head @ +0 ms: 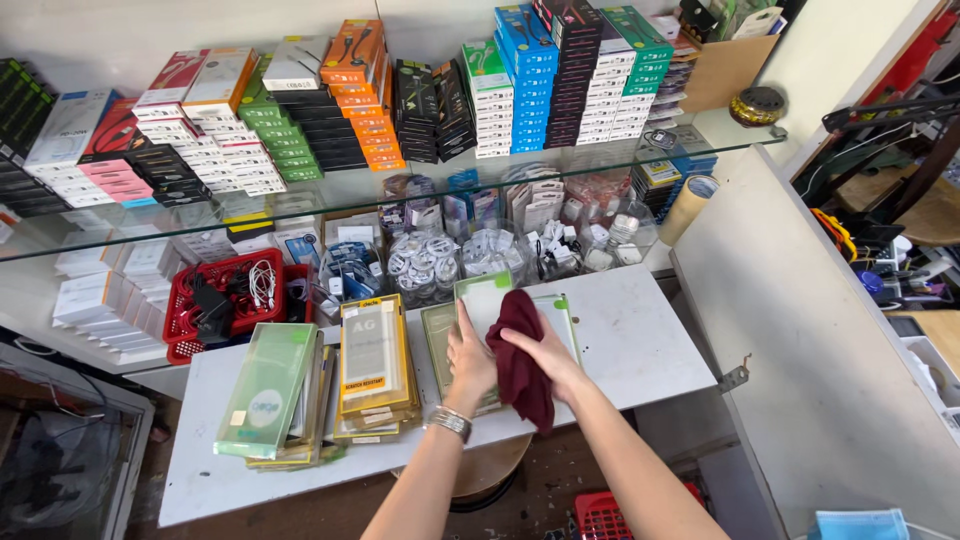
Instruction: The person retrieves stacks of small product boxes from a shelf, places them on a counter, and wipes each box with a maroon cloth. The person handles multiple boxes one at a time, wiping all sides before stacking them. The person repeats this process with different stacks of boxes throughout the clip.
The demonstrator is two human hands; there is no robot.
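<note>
My left hand (468, 362) rests flat on a pale green flat package (484, 297) that lies on a stack of similar packages on the white counter (640, 350). A metal bracelet circles that wrist. My right hand (548, 358) grips a dark red cloth (520, 360), pressing it onto the same package just right of my left hand. The cloth's lower end hangs over the counter's front edge.
Left of my hands stand a yellow-edged stack of packages (375, 365) and a green stack (268, 392). A red basket (225, 300) of cables and clear bins sit behind. A glass shelf (350, 200) carries stacked boxes. A white panel (800, 330) rises on the right.
</note>
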